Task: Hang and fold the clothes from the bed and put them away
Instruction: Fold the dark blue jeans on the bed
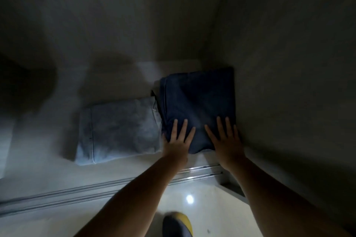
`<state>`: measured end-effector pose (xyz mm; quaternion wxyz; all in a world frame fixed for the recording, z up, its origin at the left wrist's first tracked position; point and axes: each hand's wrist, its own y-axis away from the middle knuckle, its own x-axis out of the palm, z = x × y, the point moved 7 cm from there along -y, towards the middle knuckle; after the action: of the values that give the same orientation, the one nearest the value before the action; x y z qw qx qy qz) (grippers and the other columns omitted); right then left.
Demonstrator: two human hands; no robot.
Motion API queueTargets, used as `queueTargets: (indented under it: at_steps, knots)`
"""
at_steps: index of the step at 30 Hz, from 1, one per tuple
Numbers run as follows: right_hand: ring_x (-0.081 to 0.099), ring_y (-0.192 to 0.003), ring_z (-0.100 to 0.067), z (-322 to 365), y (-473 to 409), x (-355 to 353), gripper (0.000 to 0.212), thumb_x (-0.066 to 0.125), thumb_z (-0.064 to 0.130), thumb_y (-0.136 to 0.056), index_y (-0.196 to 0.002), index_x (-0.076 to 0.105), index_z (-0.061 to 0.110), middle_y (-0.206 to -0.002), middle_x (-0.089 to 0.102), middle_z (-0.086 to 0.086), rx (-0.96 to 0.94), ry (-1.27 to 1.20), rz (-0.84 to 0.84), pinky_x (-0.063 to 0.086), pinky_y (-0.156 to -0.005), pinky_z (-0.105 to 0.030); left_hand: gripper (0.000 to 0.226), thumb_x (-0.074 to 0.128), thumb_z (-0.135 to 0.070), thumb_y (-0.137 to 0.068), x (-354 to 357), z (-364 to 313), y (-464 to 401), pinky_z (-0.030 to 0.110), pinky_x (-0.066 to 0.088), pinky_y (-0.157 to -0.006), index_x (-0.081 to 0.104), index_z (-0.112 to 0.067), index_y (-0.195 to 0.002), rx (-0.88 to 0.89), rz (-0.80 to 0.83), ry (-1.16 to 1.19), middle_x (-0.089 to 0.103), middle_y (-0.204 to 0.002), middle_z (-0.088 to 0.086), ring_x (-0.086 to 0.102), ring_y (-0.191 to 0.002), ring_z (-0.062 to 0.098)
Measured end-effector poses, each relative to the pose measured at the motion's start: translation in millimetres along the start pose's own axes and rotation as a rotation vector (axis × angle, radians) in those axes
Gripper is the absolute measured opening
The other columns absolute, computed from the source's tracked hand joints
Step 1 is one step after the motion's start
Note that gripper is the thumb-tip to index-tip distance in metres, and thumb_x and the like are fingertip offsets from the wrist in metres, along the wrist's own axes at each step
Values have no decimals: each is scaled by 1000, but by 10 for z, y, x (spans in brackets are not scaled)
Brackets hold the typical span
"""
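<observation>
Placement of the dark blue folded garment (196, 107) on the wardrobe floor (48, 169) is the step in hand, judged from the scene. The garment lies at centre right of the frame, its right edge against the side wall (289, 82) and its left edge touching the light grey folded garment (117, 131) at centre left. Both hands lie flat on its near edge: the left hand (178, 140) on the near-left corner, the right hand (225, 140) on the near-right part, fingers straight and spread, gripping nothing. For a good result, press evenly with both palms and push straight toward the back, so that the fold does not open or bunch. Keep the left edge parallel to the grey garment and avoid riding over it. The near edge should end behind the 2 sliding-door rails (107, 186) in the lower part of the frame, otherwise a door may catch the cloth. Lift both hands straight up afterwards.
</observation>
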<state>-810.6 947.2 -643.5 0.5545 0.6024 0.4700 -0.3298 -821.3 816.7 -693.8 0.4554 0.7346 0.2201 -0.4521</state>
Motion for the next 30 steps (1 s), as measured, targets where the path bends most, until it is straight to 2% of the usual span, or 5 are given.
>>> queueTargets:
  at_steps: [4,10,14,23,30]
  knots:
    - [-1,-146,-41,-162,103,-189,72,46,37,-97,-154,3,28,-160,-4,-19,65,-15,287,8,-117,-51,87,54,-39,-91,-371,10,182,63,5,-113,-7,-28,-152,-4,159,56,-25,-157,3,-21,-144,32]
    - [38,-133,-28,-266,548,-1481,61,46,27,-98,-151,18,25,-151,30,-7,108,-214,210,40,-100,-42,73,48,-35,-96,-1704,-78,771,51,18,-115,4,-23,-153,24,32,106,6,-161,7,5,-147,26]
    - [51,-122,-27,-330,830,-2414,47,40,24,-100,-146,31,22,-141,45,-7,129,-284,166,43,-94,-37,63,46,-33,-96,-2770,-232,1196,42,43,-96,19,-19,-151,51,-138,84,42,-142,11,40,-128,31]
    - [57,-111,-35,-343,1608,-4351,52,39,27,-100,-150,23,21,-134,51,-14,154,-409,-114,48,-83,-40,53,49,-33,-94,-4600,-422,2251,32,42,-67,35,-15,-142,41,-433,212,66,-105,17,64,-92,36]
    - [61,-103,-36,-341,2141,-4885,52,41,32,-98,-148,27,21,-122,59,-15,187,-431,-235,45,-72,-36,55,47,-30,-97,-5127,-534,2774,43,53,-80,28,-17,-147,35,-403,311,66,-103,15,63,-90,31]
